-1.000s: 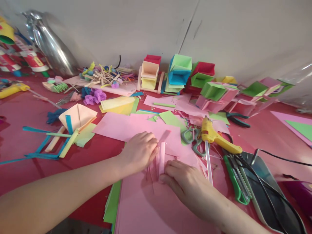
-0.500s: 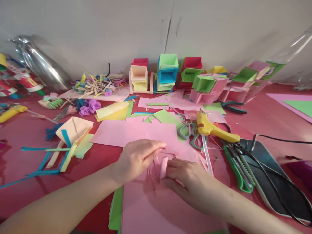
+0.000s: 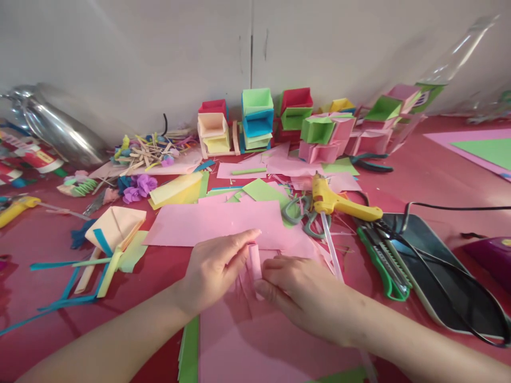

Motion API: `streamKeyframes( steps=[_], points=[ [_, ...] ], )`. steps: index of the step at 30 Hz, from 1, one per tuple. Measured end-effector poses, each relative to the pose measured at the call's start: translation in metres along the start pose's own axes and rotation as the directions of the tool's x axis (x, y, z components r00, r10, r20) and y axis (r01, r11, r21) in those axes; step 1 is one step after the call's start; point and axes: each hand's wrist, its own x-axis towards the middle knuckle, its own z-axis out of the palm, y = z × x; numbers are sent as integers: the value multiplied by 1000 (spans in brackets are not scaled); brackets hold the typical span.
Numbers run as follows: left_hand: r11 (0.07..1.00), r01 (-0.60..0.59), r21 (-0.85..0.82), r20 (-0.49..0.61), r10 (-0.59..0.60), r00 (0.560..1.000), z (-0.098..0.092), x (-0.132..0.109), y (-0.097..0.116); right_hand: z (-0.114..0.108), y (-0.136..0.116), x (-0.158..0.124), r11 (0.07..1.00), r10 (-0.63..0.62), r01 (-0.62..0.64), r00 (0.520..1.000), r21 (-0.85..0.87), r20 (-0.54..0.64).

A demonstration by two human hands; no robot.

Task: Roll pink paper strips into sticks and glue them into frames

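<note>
Grasping a narrow pink rolled-paper tube [image 3: 254,263] above a large flat pink paper sheet [image 3: 247,346]: your right hand [image 3: 293,292]. Your left hand [image 3: 213,268]: at the tube's upper end, grip indeterminable. Right of the sheet: yellow plastic glue gun [image 3: 343,205]. Left of the sheet: peach folded-paper box [image 3: 115,226].

A metal jug [image 3: 59,125] stood at the frame's upper left, a clear bottle [image 3: 457,56] at its upper right; a dark flat device [image 3: 446,293] lay lower right under black cable [image 3: 459,207].
</note>
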Motion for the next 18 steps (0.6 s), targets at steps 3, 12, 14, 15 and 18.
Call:
streamKeyframes(
  steps=[3,12,14,15,18],
  points=[
    [1000,14,-18,-13,-14,1000,-1,0,1,1,0,0,1000,2,-2,1000,2,-3],
    [984,59,-167,47,-51,998,-9,1,6,6,1,2,999,40,-40,999,0,5],
    [972,145,-185,53,-137,989,-11,3,7,5,1,3,999,44,-44,999,16,14],
    [951,207,-230,77,-194,978,-12,4,6,4,1,2,998,43,-43,999,39,16],
    [793,365,-487,147,-338,930,-21,9,-4,-4,2,1,978,66,-54,996,199,-58]
  ],
)
